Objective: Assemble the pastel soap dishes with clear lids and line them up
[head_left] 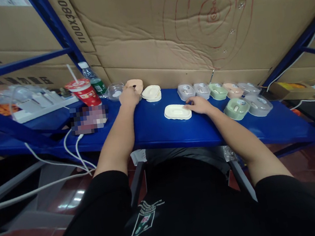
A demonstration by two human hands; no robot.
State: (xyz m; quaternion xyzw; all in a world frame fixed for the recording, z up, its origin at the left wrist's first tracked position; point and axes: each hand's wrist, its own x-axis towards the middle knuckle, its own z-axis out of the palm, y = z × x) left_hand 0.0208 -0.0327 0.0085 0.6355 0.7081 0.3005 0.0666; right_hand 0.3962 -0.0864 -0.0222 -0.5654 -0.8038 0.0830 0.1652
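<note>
My left hand (130, 97) is at the back of the blue table, its fingers closed at the edge of a peach plastic piece (138, 83); the fingertips are partly hidden. Just right of it lies a small stack of cream plastic pieces (151, 93). A clear round plastic cup or lid (114, 91) sits to its left. With thumb and fingers, my right hand (201, 105) grips the right end of a cream oblong plastic tray (176, 112), which lies low over the table, a shallow oval recess in its middle.
Several lidded boxes in grey, green (237, 109) and peach (233, 90) stand on the right. At left are a red paper cup (86, 94) with straw, a bottle (96, 83), a power strip (45, 108) and white cables. Cardboard (143, 40) walls the back.
</note>
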